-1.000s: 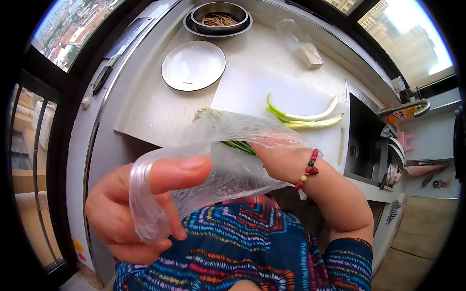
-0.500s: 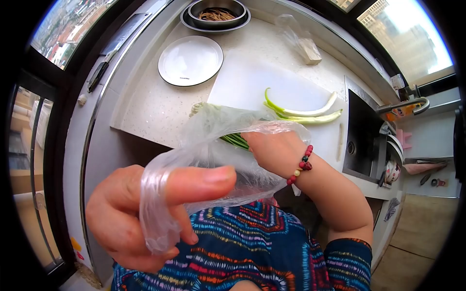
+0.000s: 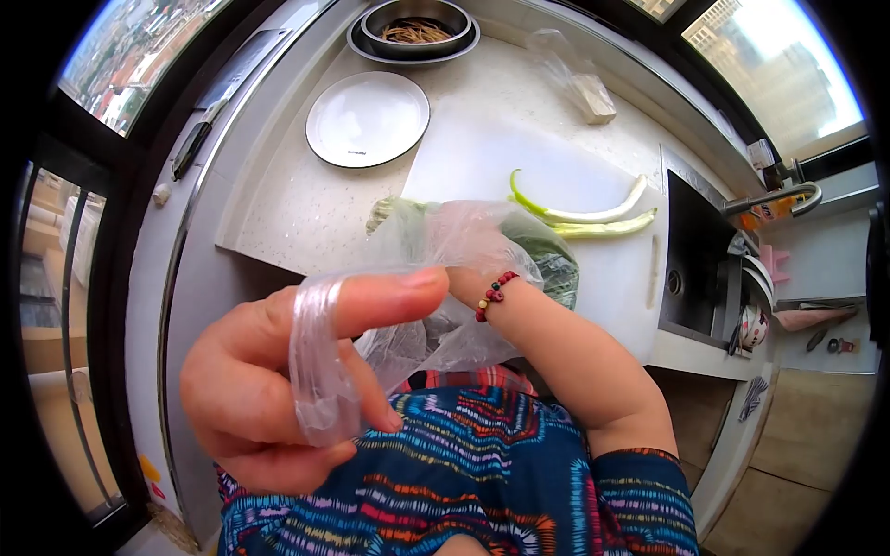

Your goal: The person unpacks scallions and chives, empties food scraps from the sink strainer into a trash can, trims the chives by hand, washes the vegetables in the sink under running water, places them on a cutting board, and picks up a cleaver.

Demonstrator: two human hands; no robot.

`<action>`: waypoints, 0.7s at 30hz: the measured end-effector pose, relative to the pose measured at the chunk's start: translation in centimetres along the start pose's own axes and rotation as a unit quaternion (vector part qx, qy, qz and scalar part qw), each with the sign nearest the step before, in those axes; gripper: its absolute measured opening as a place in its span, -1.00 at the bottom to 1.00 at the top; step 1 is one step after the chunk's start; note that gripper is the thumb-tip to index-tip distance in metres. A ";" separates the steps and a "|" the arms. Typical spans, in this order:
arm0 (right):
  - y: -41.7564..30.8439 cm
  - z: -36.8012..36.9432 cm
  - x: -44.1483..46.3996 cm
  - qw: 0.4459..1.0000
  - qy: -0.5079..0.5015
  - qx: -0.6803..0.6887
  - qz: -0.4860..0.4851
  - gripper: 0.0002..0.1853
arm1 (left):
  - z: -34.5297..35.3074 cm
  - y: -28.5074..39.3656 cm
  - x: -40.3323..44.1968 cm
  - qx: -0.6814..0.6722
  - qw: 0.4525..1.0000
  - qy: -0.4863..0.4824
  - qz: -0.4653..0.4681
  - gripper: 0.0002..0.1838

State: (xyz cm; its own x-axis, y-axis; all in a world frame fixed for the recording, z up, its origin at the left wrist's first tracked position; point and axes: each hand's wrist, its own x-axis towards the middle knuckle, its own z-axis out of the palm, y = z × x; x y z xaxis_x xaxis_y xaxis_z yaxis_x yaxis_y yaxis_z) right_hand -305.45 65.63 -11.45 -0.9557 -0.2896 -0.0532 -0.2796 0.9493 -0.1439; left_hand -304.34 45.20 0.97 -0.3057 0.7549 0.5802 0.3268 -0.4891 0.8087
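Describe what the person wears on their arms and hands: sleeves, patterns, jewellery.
The right sleeve is dark blue with multicoloured broken stripes and ends near the elbow. The right-wrist bracelet has red beads, plus a yellow and a dark one. The left hand shows no ring or glove.

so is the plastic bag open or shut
Open: the right hand is inside the plastic bag, showing through its film, and bunched plastic stretches across the left hand.

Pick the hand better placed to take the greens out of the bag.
Probably the right hand: it is inside the plastic bag, close to the leafy greens. The left hand is outside, occupied with the bag's plastic stretched across its fingers.
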 end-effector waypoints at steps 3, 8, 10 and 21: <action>-0.1 0.0 0.3 0.999 0.002 0.040 0.016 -0.88 | 0.0 -0.3 -0.2 -0.008 1.000 -0.007 -0.001 -0.89; -0.1 0.9 0.3 0.997 0.039 0.073 0.000 -0.84 | 0.1 -0.5 0.1 -0.003 1.000 0.023 0.021 -0.88; -0.3 0.5 0.4 0.996 -0.017 0.086 0.027 -0.82 | 0.0 -0.4 0.3 0.013 1.000 0.021 0.017 -0.87; -0.2 1.3 0.7 0.996 0.041 0.056 0.054 -0.83 | -1.2 -4.1 -2.7 -0.003 0.920 0.375 -0.116 -0.66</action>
State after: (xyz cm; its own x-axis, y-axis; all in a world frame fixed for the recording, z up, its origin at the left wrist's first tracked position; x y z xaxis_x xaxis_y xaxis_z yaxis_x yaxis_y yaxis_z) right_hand -305.93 65.08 -12.71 -0.9853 -0.1707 0.0062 -0.1668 0.9536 -0.2506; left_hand -305.90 44.62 -3.77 -0.8987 0.3263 0.2930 0.1699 -0.3567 0.9186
